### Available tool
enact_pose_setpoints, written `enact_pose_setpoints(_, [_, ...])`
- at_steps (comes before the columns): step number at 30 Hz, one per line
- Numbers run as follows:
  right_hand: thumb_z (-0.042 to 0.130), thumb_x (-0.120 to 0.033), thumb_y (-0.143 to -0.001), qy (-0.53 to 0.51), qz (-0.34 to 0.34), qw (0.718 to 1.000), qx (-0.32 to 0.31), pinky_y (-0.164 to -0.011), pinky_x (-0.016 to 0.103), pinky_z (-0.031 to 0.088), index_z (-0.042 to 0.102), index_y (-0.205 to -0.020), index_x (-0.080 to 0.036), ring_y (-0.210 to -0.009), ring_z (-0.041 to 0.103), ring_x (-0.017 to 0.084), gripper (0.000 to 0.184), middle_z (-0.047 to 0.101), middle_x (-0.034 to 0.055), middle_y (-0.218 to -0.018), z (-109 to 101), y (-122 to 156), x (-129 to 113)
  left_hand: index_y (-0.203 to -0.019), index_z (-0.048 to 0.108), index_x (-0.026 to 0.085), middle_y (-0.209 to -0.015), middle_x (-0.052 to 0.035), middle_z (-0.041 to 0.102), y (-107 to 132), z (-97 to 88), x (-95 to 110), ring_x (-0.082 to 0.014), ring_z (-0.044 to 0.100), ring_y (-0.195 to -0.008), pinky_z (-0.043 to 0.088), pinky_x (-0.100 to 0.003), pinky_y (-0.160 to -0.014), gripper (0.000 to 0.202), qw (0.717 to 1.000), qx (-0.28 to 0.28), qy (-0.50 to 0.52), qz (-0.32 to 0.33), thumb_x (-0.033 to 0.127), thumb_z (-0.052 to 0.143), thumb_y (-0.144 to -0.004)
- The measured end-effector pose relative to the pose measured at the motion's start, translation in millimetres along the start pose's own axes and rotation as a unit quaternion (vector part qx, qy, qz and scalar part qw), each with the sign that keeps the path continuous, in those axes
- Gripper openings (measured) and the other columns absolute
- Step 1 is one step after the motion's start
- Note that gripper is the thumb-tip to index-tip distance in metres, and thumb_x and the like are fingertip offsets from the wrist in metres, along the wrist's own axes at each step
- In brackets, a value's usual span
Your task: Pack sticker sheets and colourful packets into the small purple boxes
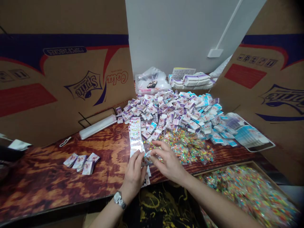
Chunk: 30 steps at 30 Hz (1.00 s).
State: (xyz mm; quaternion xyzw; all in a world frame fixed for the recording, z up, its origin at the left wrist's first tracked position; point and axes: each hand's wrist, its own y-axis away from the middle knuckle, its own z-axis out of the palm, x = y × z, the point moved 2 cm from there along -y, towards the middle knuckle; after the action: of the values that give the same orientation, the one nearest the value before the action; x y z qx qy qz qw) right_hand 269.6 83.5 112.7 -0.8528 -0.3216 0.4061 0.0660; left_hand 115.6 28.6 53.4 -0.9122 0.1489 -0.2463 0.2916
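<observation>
My left hand (134, 175) is shut on the lower end of a long strip of printed sticker sheets (135, 136), which rises up the wooden table. My right hand (167, 160) hovers beside it with fingers apart, its fingertips close to a small white packet (148, 155) at the strip's edge. Behind the hands lies a large heap of white, purple and blue packets (171, 114). A scatter of multicoloured glittery sachets (185, 147) lies just beyond my right fingers. Several loose packets (82, 163) sit left of my left hand.
A wooden tray of colourful sachets (247, 193) sits at the lower right. Flattened Sprite cartons (64, 85) stand as walls on both sides. A plastic-wrapped roll (98, 126), a bagged pile (152, 80) and a white wall (171, 34) lie behind.
</observation>
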Motion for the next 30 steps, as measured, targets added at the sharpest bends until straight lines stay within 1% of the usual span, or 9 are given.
enact_pose_setpoints(3, [0.057,-0.019,-0.084,-0.031,0.023,0.999,-0.024,-0.092,0.038,0.042,0.064,-0.084,-0.02,-0.113,0.049,0.021,0.007,0.054,0.009,-0.117,-2.8,-3.7,0.9,-0.131,0.035,0.011,-0.121,-0.0181,0.048,-1.6,-0.5,0.3,-0.026,0.045,-0.12,0.046,-0.041,-0.097,0.05,1.0,0.0,-0.011,0.015,0.005,0.048,-0.083])
enact_pose_setpoints(7, [0.055,-0.02,-0.085,0.024,-0.022,0.998,-0.045,-0.093,0.04,0.04,0.066,-0.085,-0.02,-0.114,0.047,0.023,0.011,0.052,0.0097,-0.124,-2.1,-5.8,-3.5,-0.133,0.033,0.011,-0.121,-0.0182,0.048,-1.9,0.3,0.7,-0.0256,0.046,-0.119,0.047,-0.04,-0.097,0.053,0.999,0.011,-0.022,0.028,0.004,0.048,-0.082])
enact_pose_setpoints(9, [0.053,-0.021,-0.087,0.057,-0.042,0.995,-0.068,-0.089,0.038,0.041,0.066,-0.084,-0.02,-0.107,0.049,0.022,0.013,0.055,0.0092,-0.117,-0.5,-6.4,-5.8,-0.134,0.032,0.011,-0.121,-0.0183,0.048,-0.3,1.1,1.4,-0.0257,0.046,-0.119,0.047,-0.04,-0.096,0.054,0.999,0.004,-0.031,0.035,0.004,0.047,-0.082])
enact_pose_setpoints(11, [0.05,-0.021,-0.088,0.07,-0.039,0.993,-0.091,-0.08,0.033,0.043,0.064,-0.082,-0.02,-0.093,0.053,0.019,0.015,0.059,0.0078,-0.101,1.4,-7.1,-6.5,-0.136,0.029,0.011,-0.122,-0.0186,0.047,2.0,1.9,2.0,-0.0258,0.046,-0.119,0.047,-0.04,-0.096,0.057,0.998,-0.009,-0.037,0.041,0.004,0.047,-0.082])
enact_pose_setpoints(15, [0.049,-0.018,-0.085,0.012,0.025,0.996,-0.084,-0.067,0.026,0.041,0.052,-0.087,-0.019,-0.076,0.052,0.015,0.004,0.055,0.0028,-0.084,4.4,-8.2,-2.2,-0.139,0.024,0.011,-0.123,-0.0183,0.047,6.9,3.8,1.1,-0.0258,0.045,-0.12,0.046,-0.04,-0.098,0.062,0.998,-0.016,-0.04,0.051,0.004,0.047,-0.082])
enact_pose_setpoints(18, [0.052,-0.017,-0.078,-0.048,0.099,0.99,-0.088,-0.059,0.024,0.036,0.043,-0.097,-0.021,-0.065,0.049,0.013,0.021,0.052,-0.0031,-0.072,7.5,-8.5,5.9,-0.138,0.025,0.016,-0.123,-0.017,0.045,9.9,6.3,-1.1,-0.0255,0.047,-0.117,0.049,-0.039,-0.094,0.061,0.997,-0.028,-0.041,0.06,0.004,0.045,-0.082])
enact_pose_setpoints(21, [0.053,-0.013,-0.073,-0.085,0.125,0.982,-0.109,-0.055,0.023,0.033,0.041,-0.099,-0.021,-0.057,0.045,0.012,0.03,0.047,-0.0067,-0.063,11.0,-7.7,12.3,-0.131,0.036,0.023,-0.123,-0.0153,0.041,9.8,8.1,-2.1,-0.0254,0.052,-0.111,0.054,-0.035,-0.083,0.052,0.994,-0.071,-0.056,0.055,0.005,0.044,-0.083])
enact_pose_setpoints(27, [0.05,-0.017,-0.083,-0.234,0.107,0.956,-0.139,-0.06,0.021,0.043,0.043,-0.101,-0.022,-0.069,0.054,0.011,0.019,0.057,-0.0016,-0.08,14.0,-6.9,19.5,-0.119,0.041,0.016,-0.114,-0.0155,0.047,-4.1,3.8,2.8,-0.0235,0.057,-0.098,0.055,-0.035,-0.078,0.038,0.993,-0.096,-0.042,0.045,0.013,0.047,-0.082])
enact_pose_setpoints(30, [0.044,-0.021,-0.09,-0.242,0.097,0.955,-0.143,-0.069,0.024,0.048,0.041,-0.114,-0.021,-0.084,0.059,0.012,0.024,0.061,0.0038,-0.097,7.4,-7.0,34.9,-0.115,0.042,0.016,-0.106,-0.0129,0.05,-9.5,1.5,2.8,-0.0203,0.06,-0.085,0.056,-0.031,-0.069,0.034,0.992,-0.112,-0.046,0.037,0.016,0.047,-0.082])
